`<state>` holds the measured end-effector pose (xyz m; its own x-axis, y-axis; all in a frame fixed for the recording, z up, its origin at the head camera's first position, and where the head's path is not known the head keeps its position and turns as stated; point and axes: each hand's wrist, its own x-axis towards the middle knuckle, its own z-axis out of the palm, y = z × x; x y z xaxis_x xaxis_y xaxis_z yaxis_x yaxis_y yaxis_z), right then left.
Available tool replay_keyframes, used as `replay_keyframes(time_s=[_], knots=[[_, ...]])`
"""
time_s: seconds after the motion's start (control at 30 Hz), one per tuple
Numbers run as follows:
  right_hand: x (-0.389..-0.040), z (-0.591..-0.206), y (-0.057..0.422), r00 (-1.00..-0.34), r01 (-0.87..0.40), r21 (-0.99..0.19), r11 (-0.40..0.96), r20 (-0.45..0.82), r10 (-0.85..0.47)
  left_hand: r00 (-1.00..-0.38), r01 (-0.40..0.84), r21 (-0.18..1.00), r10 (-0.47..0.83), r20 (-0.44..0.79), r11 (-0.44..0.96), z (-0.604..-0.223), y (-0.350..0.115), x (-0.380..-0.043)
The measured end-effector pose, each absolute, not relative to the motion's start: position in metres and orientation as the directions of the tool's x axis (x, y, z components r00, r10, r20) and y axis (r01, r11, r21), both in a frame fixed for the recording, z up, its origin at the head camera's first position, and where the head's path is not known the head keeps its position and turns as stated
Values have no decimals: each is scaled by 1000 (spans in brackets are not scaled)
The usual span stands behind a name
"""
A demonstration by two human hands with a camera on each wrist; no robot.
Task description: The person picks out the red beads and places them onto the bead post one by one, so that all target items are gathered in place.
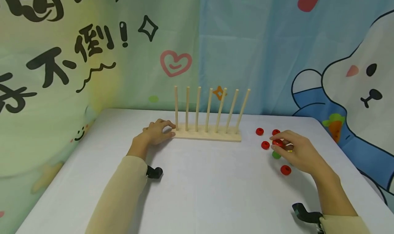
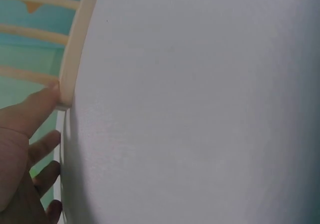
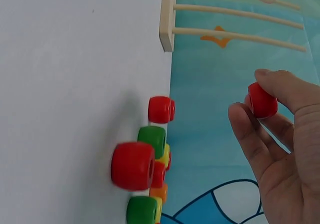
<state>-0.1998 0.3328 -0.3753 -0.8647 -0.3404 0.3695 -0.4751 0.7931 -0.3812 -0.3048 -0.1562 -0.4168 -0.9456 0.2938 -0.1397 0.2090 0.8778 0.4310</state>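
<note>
The wooden peg stand (image 1: 206, 135), a pale base with several upright rods, is at the back of the white table. My left hand (image 1: 157, 131) holds its left end, thumb in front and a finger beside the first rod. In the left wrist view, the thumb (image 2: 37, 107) touches the base end while the other fingers are spread behind. My right hand (image 1: 300, 152) pinches a red bead (image 3: 262, 100) between thumb and fingers, above the table. Around and below it lie red beads (image 1: 285, 170) and a green bead (image 1: 276, 155), some partly hidden by the hand.
In the right wrist view, green beads (image 3: 142, 210), red beads (image 3: 132, 166), an orange bead (image 3: 158, 193) and yellow ones overlap along the table. A printed cloth (image 1: 240, 49) hangs behind the table. Black wrist mounts (image 1: 154, 172) project from both sleeves.
</note>
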Motion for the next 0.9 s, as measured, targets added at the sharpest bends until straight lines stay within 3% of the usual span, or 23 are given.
replay_keyframes(time_s=[0.37, 0.9], knots=[[-205, -377, 317, -882, -464, -490, 738, 328, -337, -945, 189, 455, 288, -157, 870, -415, -156, -302], [-220, -392, 279, -865, -500, -523, 691, 329, -378, -945, 176, 446, 278, -174, 878, -417, -157, -304]])
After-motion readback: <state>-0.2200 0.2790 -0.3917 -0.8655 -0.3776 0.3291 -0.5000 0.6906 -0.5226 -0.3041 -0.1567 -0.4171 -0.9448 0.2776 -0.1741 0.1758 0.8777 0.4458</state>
